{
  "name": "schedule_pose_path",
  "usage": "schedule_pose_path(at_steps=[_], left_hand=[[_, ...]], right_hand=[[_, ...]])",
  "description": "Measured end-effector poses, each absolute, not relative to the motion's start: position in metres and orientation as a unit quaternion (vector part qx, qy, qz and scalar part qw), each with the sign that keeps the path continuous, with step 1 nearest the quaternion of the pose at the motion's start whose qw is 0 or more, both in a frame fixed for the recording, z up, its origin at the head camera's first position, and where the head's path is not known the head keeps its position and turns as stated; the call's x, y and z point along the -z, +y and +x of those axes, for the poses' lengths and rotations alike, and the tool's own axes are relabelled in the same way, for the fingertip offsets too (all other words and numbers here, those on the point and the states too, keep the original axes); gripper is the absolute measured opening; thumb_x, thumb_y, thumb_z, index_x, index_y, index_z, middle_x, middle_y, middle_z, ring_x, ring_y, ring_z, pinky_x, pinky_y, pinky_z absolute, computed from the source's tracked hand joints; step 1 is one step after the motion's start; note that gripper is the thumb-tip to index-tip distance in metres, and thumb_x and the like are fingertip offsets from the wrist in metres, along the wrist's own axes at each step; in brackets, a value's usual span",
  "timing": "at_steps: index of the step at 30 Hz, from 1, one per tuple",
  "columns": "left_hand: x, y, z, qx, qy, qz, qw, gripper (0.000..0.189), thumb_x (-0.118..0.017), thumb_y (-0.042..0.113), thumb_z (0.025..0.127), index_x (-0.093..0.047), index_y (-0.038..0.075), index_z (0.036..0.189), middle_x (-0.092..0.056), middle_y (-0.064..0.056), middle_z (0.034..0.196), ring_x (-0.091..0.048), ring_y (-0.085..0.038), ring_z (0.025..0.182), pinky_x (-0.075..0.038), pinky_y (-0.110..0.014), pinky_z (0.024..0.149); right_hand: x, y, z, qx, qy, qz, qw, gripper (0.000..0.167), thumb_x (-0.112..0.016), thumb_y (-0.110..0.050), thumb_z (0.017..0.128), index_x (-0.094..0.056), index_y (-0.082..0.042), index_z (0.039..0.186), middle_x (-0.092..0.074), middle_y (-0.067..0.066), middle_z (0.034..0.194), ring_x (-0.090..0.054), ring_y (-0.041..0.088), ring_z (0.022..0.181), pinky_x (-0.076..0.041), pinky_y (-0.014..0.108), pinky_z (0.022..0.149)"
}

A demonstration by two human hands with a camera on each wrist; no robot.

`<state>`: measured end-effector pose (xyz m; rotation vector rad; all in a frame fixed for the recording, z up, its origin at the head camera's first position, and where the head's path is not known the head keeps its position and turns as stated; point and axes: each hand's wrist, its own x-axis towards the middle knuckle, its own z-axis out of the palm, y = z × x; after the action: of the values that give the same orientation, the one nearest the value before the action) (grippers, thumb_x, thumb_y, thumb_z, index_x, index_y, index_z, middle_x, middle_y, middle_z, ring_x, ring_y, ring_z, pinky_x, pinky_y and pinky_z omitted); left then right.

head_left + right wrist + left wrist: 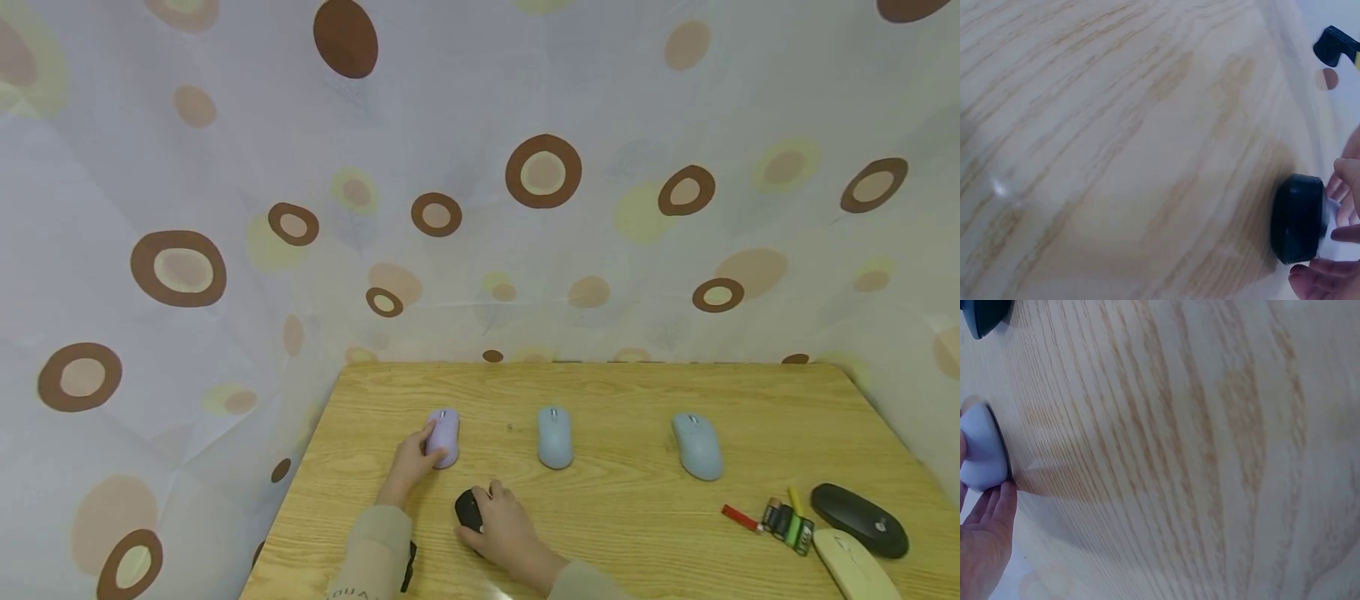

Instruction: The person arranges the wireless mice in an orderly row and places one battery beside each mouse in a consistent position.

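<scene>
On the wood-grain tabletop [622,517], your left hand [411,463] grasped the smooth lilac computer mouse [448,435], with fingers at its outer side and the thumb at its near end. Nearer to you and slightly to the right, your right hand [512,527] grasped the compact black mouse [467,508]; whether that mouse rested on the wood you could not tell. Further right, well apart from both hands, stood a rounded pale-blue mouse [555,440], then a slightly turned grey-blue mouse [699,450]. Beyond them lay a slim red cylinder [741,518], a cluster of small dark and green cylinders [783,523], a cream mouse [855,567] and a long black mouse [858,518]. The step in hand seemed to be handling two mice at once; your next move probably called for steady fingers and room between them.
</scene>
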<state>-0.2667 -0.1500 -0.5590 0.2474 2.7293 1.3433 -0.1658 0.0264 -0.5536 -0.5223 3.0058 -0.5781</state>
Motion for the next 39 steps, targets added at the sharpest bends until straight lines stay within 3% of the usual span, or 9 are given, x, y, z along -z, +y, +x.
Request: schedule_pose_path(at_steps=[4, 10, 13, 19, 23, 26, 28, 31, 39], left_hand=[[0.559, -0.149, -0.267, -0.437, 0.894, 0.082, 0.043, 0.058, -0.063, 0.010, 0.085, -0.038, -0.006, 0.135, -0.040, -0.031, 0.133, -0.041, -0.041, 0.122, -0.038, -0.046, 0.097], [0.561, -0.150, -0.268, -0.431, 0.898, 0.078, 0.047, 0.058, -0.063, 0.010, 0.085, -0.038, -0.005, 0.135, -0.040, -0.030, 0.134, -0.040, -0.041, 0.122, -0.037, -0.046, 0.098], [0.563, -0.150, -0.268, -0.431, 0.898, 0.079, 0.046, 0.058, -0.064, 0.010, 0.085, -0.038, -0.006, 0.135, -0.040, -0.030, 0.133, -0.040, -0.041, 0.122, -0.037, -0.046, 0.098], [0.564, -0.151, -0.267, -0.429, 0.899, 0.086, 0.037, 0.058, -0.064, 0.009, 0.085, -0.039, -0.006, 0.134, -0.041, -0.031, 0.132, -0.041, -0.041, 0.122, -0.038, -0.046, 0.097], [0.563, -0.151, -0.266, -0.430, 0.898, 0.086, 0.038, 0.057, -0.063, 0.009, 0.085, -0.039, -0.007, 0.134, -0.041, -0.031, 0.133, -0.041, -0.041, 0.122, -0.037, -0.046, 0.098], [0.562, -0.150, -0.265, -0.430, 0.898, 0.085, 0.039, 0.057, -0.064, 0.008, 0.085, -0.039, -0.007, 0.134, -0.041, -0.031, 0.132, -0.041, -0.042, 0.122, -0.037, -0.047, 0.097], [0.562, -0.150, -0.265, -0.430, 0.898, 0.083, 0.041, 0.058, -0.064, 0.008, 0.085, -0.039, -0.007, 0.134, -0.041, -0.031, 0.132, -0.041, -0.042, 0.121, -0.038, -0.047, 0.097], [0.563, -0.149, -0.265, -0.425, 0.901, 0.082, 0.041, 0.058, -0.064, 0.008, 0.084, -0.039, -0.007, 0.134, -0.042, -0.031, 0.131, -0.042, -0.041, 0.121, -0.038, -0.046, 0.097], [0.562, -0.148, -0.264, -0.422, 0.902, 0.080, 0.040, 0.058, -0.064, 0.008, 0.084, -0.039, -0.007, 0.134, -0.043, -0.032, 0.130, -0.043, -0.042, 0.120, -0.038, -0.046, 0.097]], right_hand=[[0.548, 0.041, -0.167, 0.196, 0.963, -0.187, 0.005, 0.055, -0.062, -0.046, 0.082, -0.054, -0.009, 0.122, -0.055, 0.016, 0.108, -0.060, 0.030, 0.088, -0.053, 0.039, 0.064], [0.538, 0.079, -0.171, 0.202, 0.953, -0.204, -0.093, 0.040, -0.071, -0.022, 0.077, -0.059, -0.008, 0.113, -0.060, 0.011, 0.098, -0.060, 0.024, 0.082, -0.051, 0.036, 0.065], [0.529, 0.101, -0.172, 0.206, 0.951, -0.185, -0.136, 0.039, -0.074, -0.012, 0.071, -0.062, -0.006, 0.108, -0.062, 0.011, 0.094, -0.061, 0.024, 0.078, -0.051, 0.037, 0.065], [0.515, 0.152, -0.171, 0.221, 0.954, -0.126, -0.158, 0.042, -0.074, -0.006, 0.071, -0.060, -0.003, 0.111, -0.060, 0.014, 0.099, -0.060, 0.029, 0.086, -0.052, 0.040, 0.071], [0.511, 0.190, -0.168, 0.229, 0.956, -0.083, -0.163, 0.045, -0.070, -0.003, 0.074, -0.055, -0.001, 0.117, -0.058, 0.017, 0.104, -0.055, 0.019, 0.066, -0.049, 0.027, 0.054], [0.511, 0.221, -0.163, 0.233, 0.955, -0.058, -0.175, 0.046, -0.068, -0.001, 0.075, -0.053, 0.001, 0.118, -0.056, 0.024, 0.105, -0.055, 0.024, 0.065, -0.047, 0.028, 0.050], [0.511, 0.242, -0.159, 0.238, 0.956, -0.034, -0.169, 0.046, -0.067, -0.002, 0.076, -0.051, 0.002, 0.120, -0.053, 0.029, 0.108, -0.057, 0.037, 0.074, -0.051, 0.039, 0.056], [0.513, 0.273, -0.152, 0.226, 0.963, 0.009, -0.148, 0.048, -0.067, -0.003, 0.076, -0.050, 0.003, 0.120, -0.048, 0.035, 0.110, -0.051, 0.051, 0.092, -0.048, 0.056, 0.066], [0.515, 0.344, -0.130, 0.249, 0.960, 0.130, -0.011, 0.062, -0.063, -0.016, 0.081, -0.033, 0.006, 0.131, -0.029, 0.045, 0.120, -0.035, 0.064, 0.097, -0.041, 0.063, 0.061]])
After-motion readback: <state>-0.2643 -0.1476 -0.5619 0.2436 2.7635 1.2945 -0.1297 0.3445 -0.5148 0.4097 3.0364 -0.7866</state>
